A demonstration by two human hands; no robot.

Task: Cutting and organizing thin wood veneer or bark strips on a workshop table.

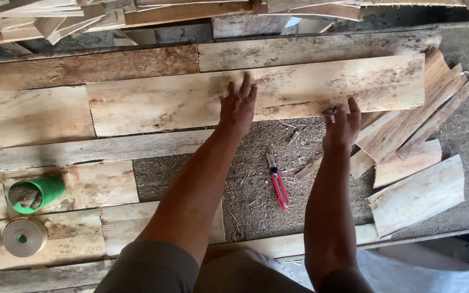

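A long pale wooden board (164, 103) lies across the work surface, stained with dark blotches. My left hand (238, 107) rests flat on the board near its middle, fingers spread a little. My right hand (342, 123) is at the board's lower edge further right, fingers curled around something small that I cannot make out. A red-handled cutter (277, 183) lies on the sawdust between my two forearms.
Thin wood offcuts (413, 135) are piled at the right. A green cup (35, 192) and a roll of tape (24, 236) sit on planks at the lower left. More boards (137, 13) are stacked along the far edge.
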